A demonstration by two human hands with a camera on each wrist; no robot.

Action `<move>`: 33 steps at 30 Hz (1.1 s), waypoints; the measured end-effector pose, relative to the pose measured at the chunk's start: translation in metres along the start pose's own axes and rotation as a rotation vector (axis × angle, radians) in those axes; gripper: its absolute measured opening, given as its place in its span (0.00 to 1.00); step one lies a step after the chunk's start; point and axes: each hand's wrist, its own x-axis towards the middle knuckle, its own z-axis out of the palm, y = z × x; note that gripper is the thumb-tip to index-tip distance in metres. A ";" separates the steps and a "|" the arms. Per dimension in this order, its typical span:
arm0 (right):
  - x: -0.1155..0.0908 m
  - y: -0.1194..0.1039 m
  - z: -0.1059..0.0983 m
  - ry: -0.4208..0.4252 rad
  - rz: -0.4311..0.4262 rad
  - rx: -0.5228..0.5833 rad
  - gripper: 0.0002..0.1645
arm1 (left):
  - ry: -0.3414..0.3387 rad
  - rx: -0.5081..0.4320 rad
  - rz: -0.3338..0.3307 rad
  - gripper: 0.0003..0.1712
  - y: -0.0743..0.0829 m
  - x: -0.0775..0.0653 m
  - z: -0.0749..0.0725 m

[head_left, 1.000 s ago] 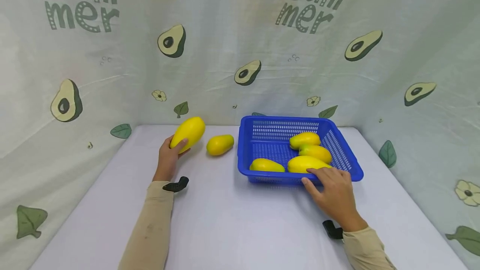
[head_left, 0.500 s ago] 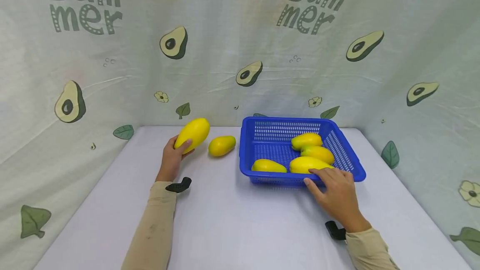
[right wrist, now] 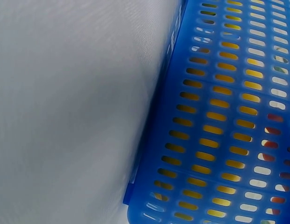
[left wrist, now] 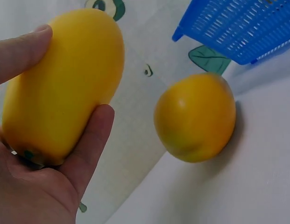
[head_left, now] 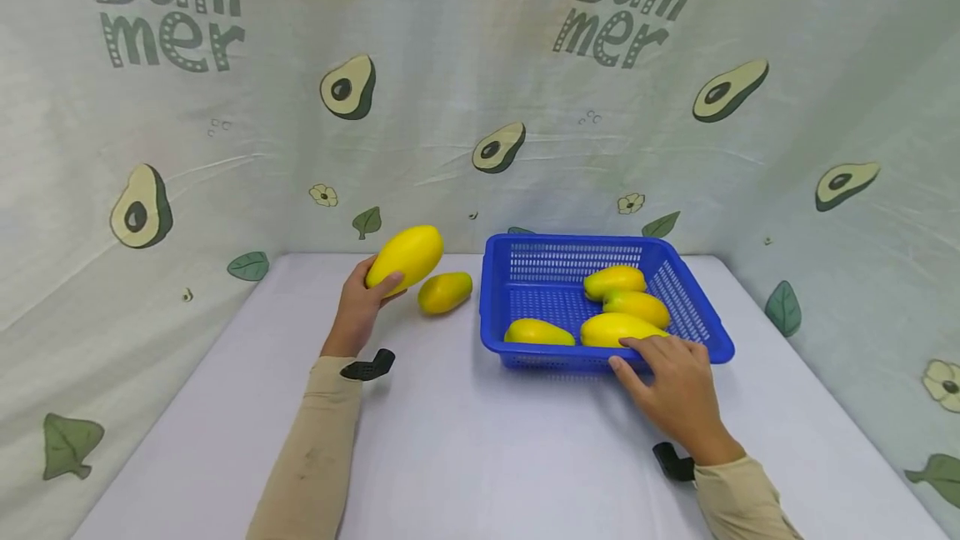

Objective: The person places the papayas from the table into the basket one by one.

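My left hand holds a large yellow mango above the table, its rounded tip pointing up and to the right. In the left wrist view, the thumb lies on one side of this fruit and a finger on the other. A smaller yellow mango with a greenish tinge lies on the table just right of it. My right hand grips the front rim of a blue plastic basket, thumb outside and fingers over the edge. Finger parts show through the wall slots in the right wrist view.
Inside the basket lie several yellow mangoes, among them one at the front left and a larger one by my right fingers. White cloth covers the table. A printed curtain stands behind and at both sides.
My left hand has moved right and slightly up with the large mango, which now overlaps the smaller one in the head view. My right hand stays on the basket rim.
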 end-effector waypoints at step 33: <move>-0.005 -0.001 -0.001 0.013 0.003 0.002 0.23 | -0.170 0.134 0.098 0.49 0.048 -0.002 0.050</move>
